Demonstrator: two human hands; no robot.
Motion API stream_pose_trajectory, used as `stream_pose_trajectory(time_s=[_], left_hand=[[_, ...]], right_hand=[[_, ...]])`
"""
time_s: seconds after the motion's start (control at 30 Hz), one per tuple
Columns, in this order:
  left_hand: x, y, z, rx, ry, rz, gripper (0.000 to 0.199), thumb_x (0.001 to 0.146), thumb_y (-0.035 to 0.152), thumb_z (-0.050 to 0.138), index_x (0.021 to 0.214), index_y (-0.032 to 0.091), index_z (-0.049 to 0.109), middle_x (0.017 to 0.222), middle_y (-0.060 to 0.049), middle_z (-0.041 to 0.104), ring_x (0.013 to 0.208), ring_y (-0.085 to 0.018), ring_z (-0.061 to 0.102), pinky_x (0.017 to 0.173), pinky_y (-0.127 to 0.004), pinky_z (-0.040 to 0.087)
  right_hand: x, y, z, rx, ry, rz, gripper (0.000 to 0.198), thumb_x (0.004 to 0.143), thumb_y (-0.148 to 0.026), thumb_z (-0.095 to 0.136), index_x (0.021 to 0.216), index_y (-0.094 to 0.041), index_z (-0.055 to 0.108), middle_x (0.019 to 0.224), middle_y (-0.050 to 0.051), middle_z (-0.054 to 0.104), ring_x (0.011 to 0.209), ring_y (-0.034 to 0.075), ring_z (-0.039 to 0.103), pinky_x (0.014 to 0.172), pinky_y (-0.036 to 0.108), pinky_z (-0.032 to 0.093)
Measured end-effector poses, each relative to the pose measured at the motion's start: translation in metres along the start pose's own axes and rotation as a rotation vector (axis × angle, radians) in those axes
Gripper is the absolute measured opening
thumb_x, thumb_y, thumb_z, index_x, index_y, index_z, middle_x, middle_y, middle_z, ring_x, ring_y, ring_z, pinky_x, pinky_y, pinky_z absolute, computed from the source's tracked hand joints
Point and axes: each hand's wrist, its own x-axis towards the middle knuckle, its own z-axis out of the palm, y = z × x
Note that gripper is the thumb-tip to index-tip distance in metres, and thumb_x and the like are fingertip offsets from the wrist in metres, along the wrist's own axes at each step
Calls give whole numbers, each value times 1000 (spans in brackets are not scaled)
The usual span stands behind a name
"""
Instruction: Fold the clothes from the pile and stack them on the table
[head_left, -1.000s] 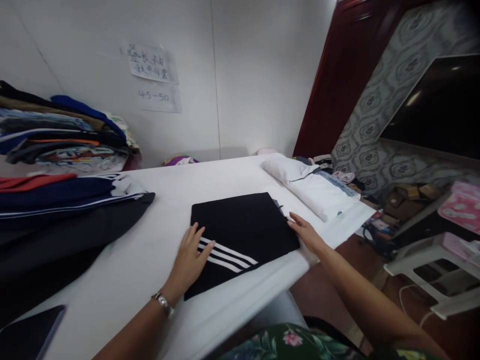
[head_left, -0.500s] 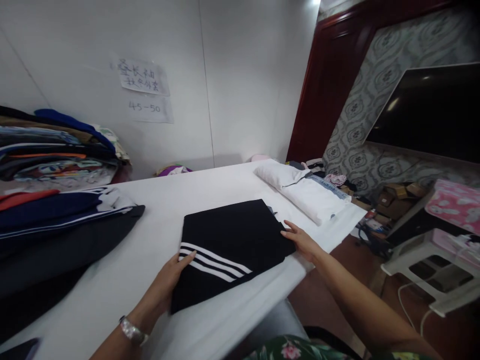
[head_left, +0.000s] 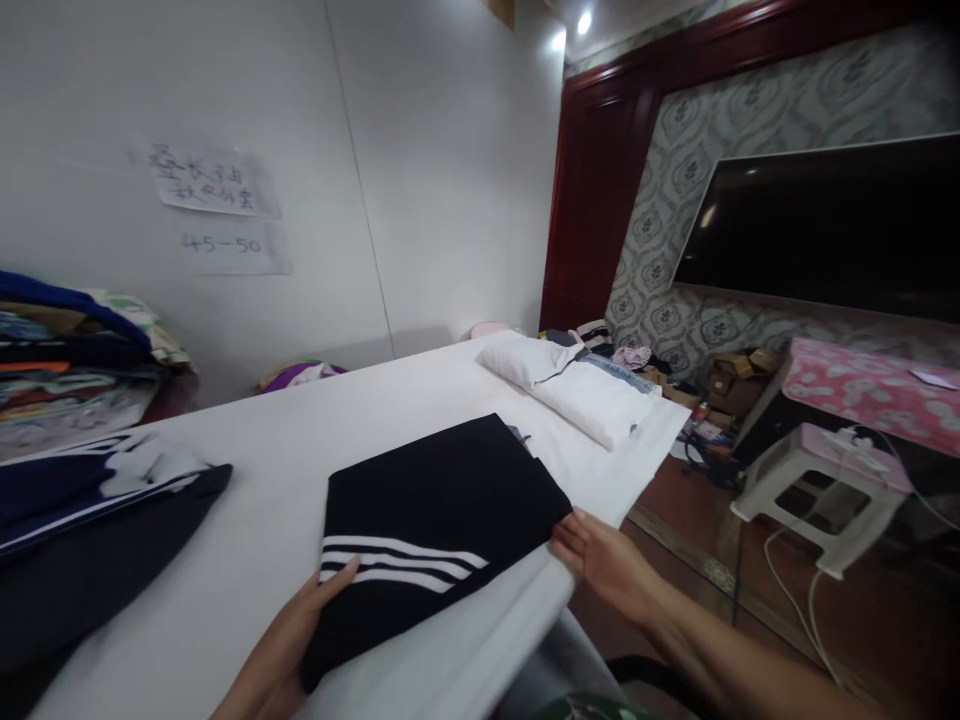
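Note:
A folded black garment (head_left: pixel 431 490) with three white stripes lies flat on the white table, near its front edge. My left hand (head_left: pixel 289 635) grips its left side, thumb on top by the stripes and the other fingers hidden beneath. At the near right corner, my right hand (head_left: pixel 600 560) is closed on the cloth edge, its fingers bent at the fold. A small grey bit of fabric or tag shows past the garment's far right edge.
Dark clothes (head_left: pixel 112 560) lie on the table at left, with a clothes stack (head_left: pixel 75 350) behind. A white packed bundle (head_left: pixel 566 385) rests at back right. To the right of the white table (head_left: pixel 409 385) stands a plastic stool (head_left: pixel 832 480) with a trailing cable.
My right hand has moved down along the garment's right side to its near corner and closed there. The left hand keeps its hold. The view has turned to the right.

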Motion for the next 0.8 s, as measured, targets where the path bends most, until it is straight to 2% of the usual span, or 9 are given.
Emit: stream_pose_trajectory(time_s=[0.07,0.17,0.27,0.33,0.43,0.57,0.67,0.73,0.8], left_hand=[[0,1,-1,58,17,-16,50,70,50,71,114,28,62,91,-6,76,85,-32,72,74,-49,60],[-2,2,-1,39,31,-72,46,71,50,69,110,27,64,85,-6,76,83,-32,72,73,-48,60],[-5,3,2,-50,34,-118,44,73,50,66,113,32,63,85,-3,76,85,-32,72,74,-48,61],[-8,4,4,-91,0,-129,45,76,51,61,118,35,61,87,-1,77,88,-32,72,75,-48,61],[-11,7,6,-121,-30,-130,45,80,44,58,122,31,60,91,-3,77,89,-30,72,76,-44,61],[-13,8,5,-151,7,-135,41,79,33,62,121,30,61,88,-1,77,77,-27,73,65,-39,62],[-12,6,2,-158,-29,-180,48,74,29,69,121,25,61,88,-3,77,75,-29,73,61,-42,61],[-11,4,0,-173,-72,-208,55,67,25,75,120,20,61,90,-5,77,79,-30,73,66,-44,60],[-8,2,-2,-187,-76,-208,57,62,24,78,116,18,63,90,-5,77,81,-30,73,69,-44,60]], right_hand=[[-16,6,-1,-31,-50,92,20,69,-48,75,81,-31,73,105,0,74,113,23,63,105,38,45],[-35,17,9,-134,-264,263,17,75,-54,67,82,-40,74,109,-6,73,118,21,60,106,37,42],[-35,29,30,-199,-466,380,20,71,-61,64,79,-46,73,107,-12,73,120,21,58,105,40,41],[-26,38,47,-184,-517,384,27,65,-69,64,77,-46,72,105,-13,73,122,21,56,105,40,40],[-6,50,71,-96,-517,328,42,60,-78,59,82,-45,73,104,-14,73,125,20,54,106,36,38],[11,56,91,71,-400,242,43,60,-73,62,89,-43,73,105,-17,72,125,18,54,99,32,46],[17,53,97,229,-283,224,51,65,-68,64,100,-32,72,112,-6,72,116,21,61,83,33,55],[21,53,100,320,-229,237,56,67,-66,67,104,-24,71,111,0,73,107,23,66,75,34,57],[26,55,102,368,-212,266,57,66,-64,68,104,-21,70,107,3,74,102,25,67,71,36,58]])
